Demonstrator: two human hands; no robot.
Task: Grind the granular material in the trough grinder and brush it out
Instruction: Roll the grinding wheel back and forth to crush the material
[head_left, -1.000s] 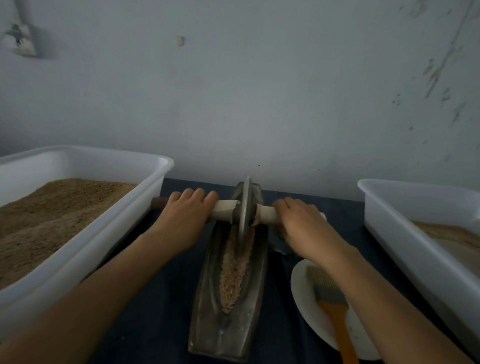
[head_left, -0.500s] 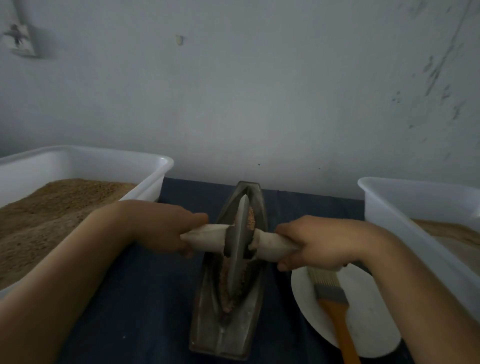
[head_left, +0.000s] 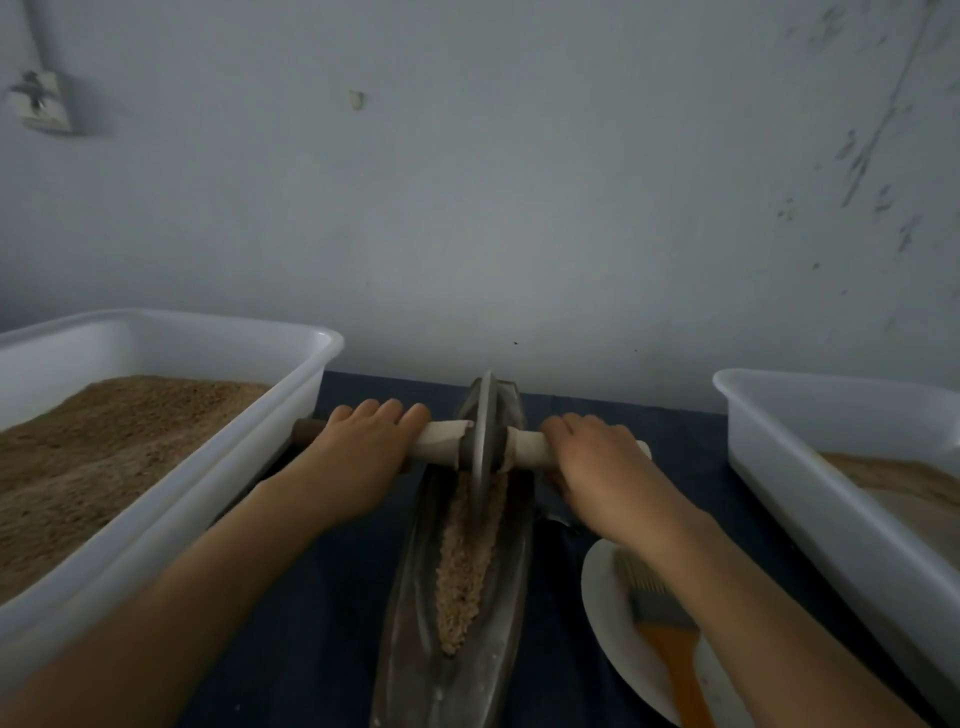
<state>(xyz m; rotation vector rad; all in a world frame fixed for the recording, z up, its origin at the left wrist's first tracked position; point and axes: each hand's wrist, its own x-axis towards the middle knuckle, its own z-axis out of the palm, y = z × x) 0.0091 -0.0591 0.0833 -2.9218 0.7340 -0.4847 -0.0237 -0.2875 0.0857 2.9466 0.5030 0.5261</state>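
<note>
A long dark metal trough grinder (head_left: 415, 623) lies lengthwise on the table in front of me. Light brown granular material (head_left: 462, 566) fills its groove. A grey metal grinding wheel (head_left: 482, 436) stands upright at the trough's far end, on a pale wooden axle (head_left: 441, 441). My left hand (head_left: 358, 457) grips the axle left of the wheel. My right hand (head_left: 597, 467) grips the axle on the right side. A brush with grey bristles and an orange handle (head_left: 660, 623) lies on a white plate (head_left: 608, 623) to the right, partly hidden by my right forearm.
A large white tub (head_left: 208, 499) of brown granules stands on the left. Another white tub (head_left: 810, 499) holding a thinner layer of brown material stands on the right. A dark blue cloth (head_left: 311, 623) covers the table. A grey wall rises right behind the trough.
Both hands pulled the wheel toward me to the trough's middle, then rolled it back out to the far end, leaving the granules in the groove uncovered again.
</note>
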